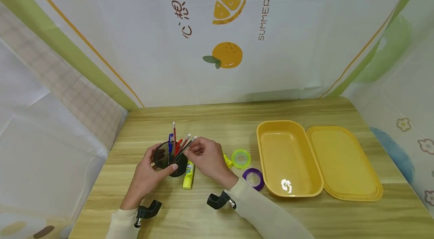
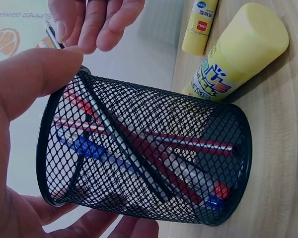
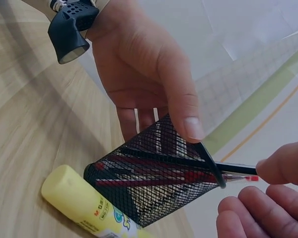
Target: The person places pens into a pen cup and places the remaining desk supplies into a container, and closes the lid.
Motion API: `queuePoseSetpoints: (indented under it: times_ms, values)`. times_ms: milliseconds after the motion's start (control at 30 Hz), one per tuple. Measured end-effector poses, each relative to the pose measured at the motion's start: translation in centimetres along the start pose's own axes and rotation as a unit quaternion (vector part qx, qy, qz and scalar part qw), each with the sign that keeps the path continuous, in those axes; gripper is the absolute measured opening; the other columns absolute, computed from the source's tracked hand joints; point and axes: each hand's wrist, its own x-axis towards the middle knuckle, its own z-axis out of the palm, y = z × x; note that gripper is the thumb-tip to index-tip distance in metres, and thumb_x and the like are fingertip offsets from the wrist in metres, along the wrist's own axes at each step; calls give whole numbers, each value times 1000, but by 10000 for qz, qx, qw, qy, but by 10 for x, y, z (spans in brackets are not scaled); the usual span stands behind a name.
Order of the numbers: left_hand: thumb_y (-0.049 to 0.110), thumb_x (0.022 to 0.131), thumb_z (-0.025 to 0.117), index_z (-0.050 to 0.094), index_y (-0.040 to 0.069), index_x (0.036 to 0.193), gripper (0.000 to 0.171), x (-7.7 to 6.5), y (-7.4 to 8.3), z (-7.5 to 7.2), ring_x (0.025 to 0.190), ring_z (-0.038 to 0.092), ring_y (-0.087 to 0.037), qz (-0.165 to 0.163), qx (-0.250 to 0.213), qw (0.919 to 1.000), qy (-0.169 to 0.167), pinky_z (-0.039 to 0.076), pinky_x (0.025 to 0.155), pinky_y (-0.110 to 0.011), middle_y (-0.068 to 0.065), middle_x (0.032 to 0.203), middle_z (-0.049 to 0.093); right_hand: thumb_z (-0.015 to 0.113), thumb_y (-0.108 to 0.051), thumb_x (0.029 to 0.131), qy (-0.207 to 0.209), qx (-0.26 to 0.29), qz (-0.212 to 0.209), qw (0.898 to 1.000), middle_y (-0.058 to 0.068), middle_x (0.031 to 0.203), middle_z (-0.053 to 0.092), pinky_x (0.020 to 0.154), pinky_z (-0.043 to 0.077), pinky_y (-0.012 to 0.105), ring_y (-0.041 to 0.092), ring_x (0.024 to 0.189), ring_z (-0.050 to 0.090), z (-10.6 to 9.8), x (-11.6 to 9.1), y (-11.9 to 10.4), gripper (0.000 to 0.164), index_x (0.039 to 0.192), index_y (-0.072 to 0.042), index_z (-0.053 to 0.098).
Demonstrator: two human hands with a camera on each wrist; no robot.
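Observation:
My left hand [image 1: 147, 176] grips a black mesh pen holder [image 2: 144, 153], thumb at its rim and fingers around the far side. The holder leans, its base low near the table. Inside stand a blue pen [image 1: 170, 143], a red pen [image 1: 178, 145], red pencils [image 1: 174, 129] and a black pencil [image 3: 238, 168]. At the holder's mouth, my right hand [image 1: 210, 158] pinches the upper part of the black pencil, whose lower part is still within the mesh. Beside the base lies a yellow glue stick [image 1: 188, 178].
A second yellow glue stick [image 2: 201, 25] lies partly behind my right hand. Right of it are a green tape roll [image 1: 234, 159] and a purple tape roll [image 1: 260, 181]. Farther right sits a yellow box [image 1: 262, 156], its flat lid [image 1: 344, 163] alongside. A printed cloth hangs behind the table.

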Motion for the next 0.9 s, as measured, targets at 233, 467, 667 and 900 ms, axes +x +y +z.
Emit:
queuePoseSetpoints:
  times_ms: [233,467,667,900]
  values:
    - [42,89,87,36,14,162,94,0,2,0,142,53,-43,-49,36,10000,-43,46,114,-64,-21,156,53,80,-17,95,38,134,112,9998,0,100,80,79,61,24,9,88,74,-11,-5,1,20,112,-8,75]
    - [42,89,86,27,9,166,102,-2,4,0,148,45,-45,-104,156,9998,-25,40,118,-66,-24,161,45,79,-21,96,-9,170,229,9996,4,112,77,78,62,27,14,94,75,-25,-11,-2,25,117,-9,73]
    - [42,90,85,26,6,166,103,-5,8,-1,153,38,-45,102,196,9997,138,37,120,-67,-24,167,36,79,-21,96,5,144,193,9997,8,114,75,77,61,27,16,96,74,-38,-19,-4,24,117,-10,71]
    - [36,89,87,34,4,162,96,-15,21,0,151,38,-45,395,268,9959,768,36,122,-64,-24,164,37,77,-21,97,51,206,275,9994,9,117,72,77,62,28,17,98,74,-57,-31,-5,24,118,-11,70]
